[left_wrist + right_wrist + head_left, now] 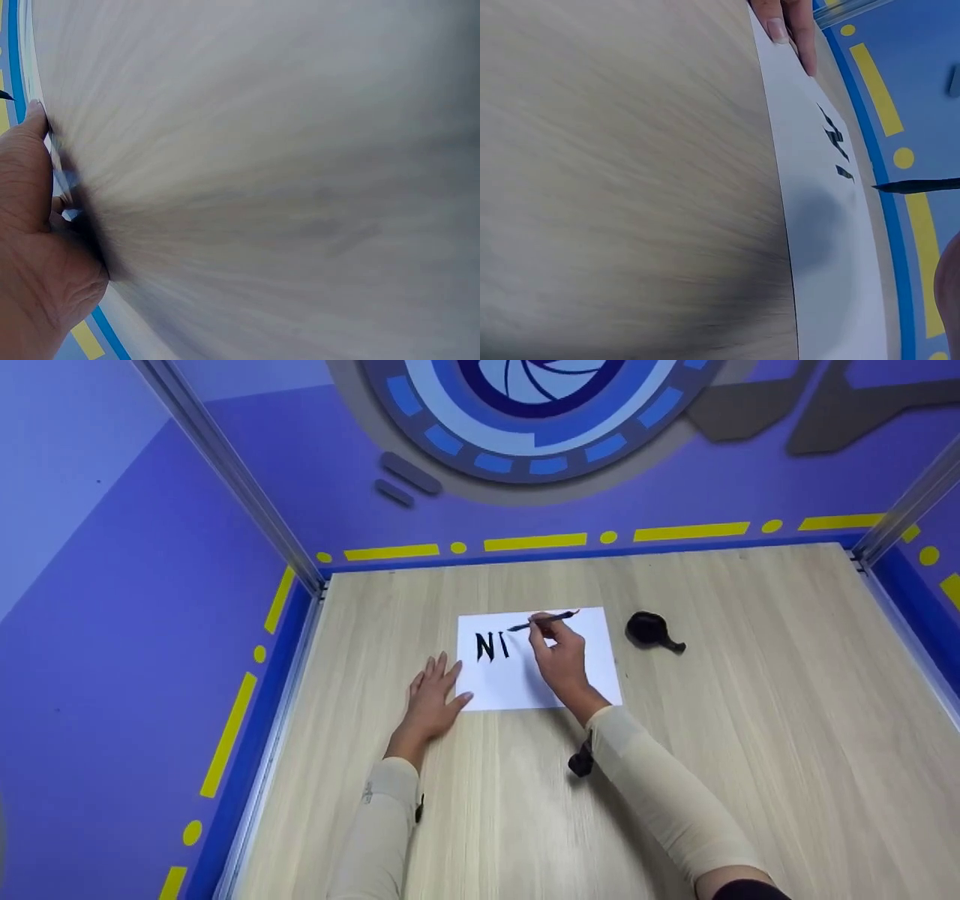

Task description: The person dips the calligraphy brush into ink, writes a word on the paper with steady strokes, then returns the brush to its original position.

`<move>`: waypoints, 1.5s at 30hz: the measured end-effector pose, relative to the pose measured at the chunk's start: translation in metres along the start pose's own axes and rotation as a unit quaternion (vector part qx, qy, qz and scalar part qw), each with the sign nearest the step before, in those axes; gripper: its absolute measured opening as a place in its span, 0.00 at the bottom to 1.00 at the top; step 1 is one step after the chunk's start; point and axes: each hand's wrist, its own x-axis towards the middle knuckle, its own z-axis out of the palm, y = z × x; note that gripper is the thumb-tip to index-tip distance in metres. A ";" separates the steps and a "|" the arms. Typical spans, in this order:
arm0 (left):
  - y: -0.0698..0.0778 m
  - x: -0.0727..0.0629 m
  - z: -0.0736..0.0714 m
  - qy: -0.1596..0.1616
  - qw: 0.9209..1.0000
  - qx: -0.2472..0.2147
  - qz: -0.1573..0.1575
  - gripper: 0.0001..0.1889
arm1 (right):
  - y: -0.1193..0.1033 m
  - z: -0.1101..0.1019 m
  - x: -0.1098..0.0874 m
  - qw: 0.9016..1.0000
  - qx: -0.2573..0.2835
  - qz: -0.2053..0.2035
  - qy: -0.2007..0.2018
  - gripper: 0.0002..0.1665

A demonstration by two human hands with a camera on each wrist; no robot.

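Observation:
A white sheet of paper [525, 682] lies on the table, with a black letter N and an upright stroke [503, 645] brushed on its left half. My right hand [561, 656] pinches a dark brush [551, 620], whose tip points left, just beside the top of the upright stroke. In the right wrist view the brush tip [900, 186] appears raised off the paper. My left hand [433, 697] rests on the table with fingers extended, its thumb and fingertips at the paper's left edge. The left wrist view shows the thumb side of that hand [37, 240]; its other fingers are mostly hidden.
Right of the paper sits a black, round, short-handled object [651, 630], perhaps an ink holder. The wooden table [750, 660] is bounded by a blue-purple back wall [540, 521] and a left side panel [135, 622]. Dark devices are strapped at both wrists.

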 end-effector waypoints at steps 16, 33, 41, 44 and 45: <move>0.002 0.001 0.000 -0.001 1.000 0.000 -0.004 0.38 | 0.001 0.007 -0.005 0.997 -0.020 0.044 -0.055 0.10; 0.001 0.001 0.001 -0.002 1.000 0.004 -0.013 0.38 | -0.006 0.002 0.003 0.998 -0.018 0.060 -0.018 0.08; -0.001 0.001 0.001 -0.002 1.000 0.003 -0.007 0.38 | -0.004 0.001 0.002 0.998 -0.008 0.057 -0.030 0.09; -0.001 0.001 0.001 -0.002 1.000 0.005 -0.003 0.38 | -0.002 0.002 -0.001 0.997 -0.008 0.059 -0.040 0.09; -0.001 0.002 0.001 -0.003 1.000 0.005 -0.003 0.38 | -0.001 0.002 -0.002 0.997 -0.008 0.061 -0.044 0.09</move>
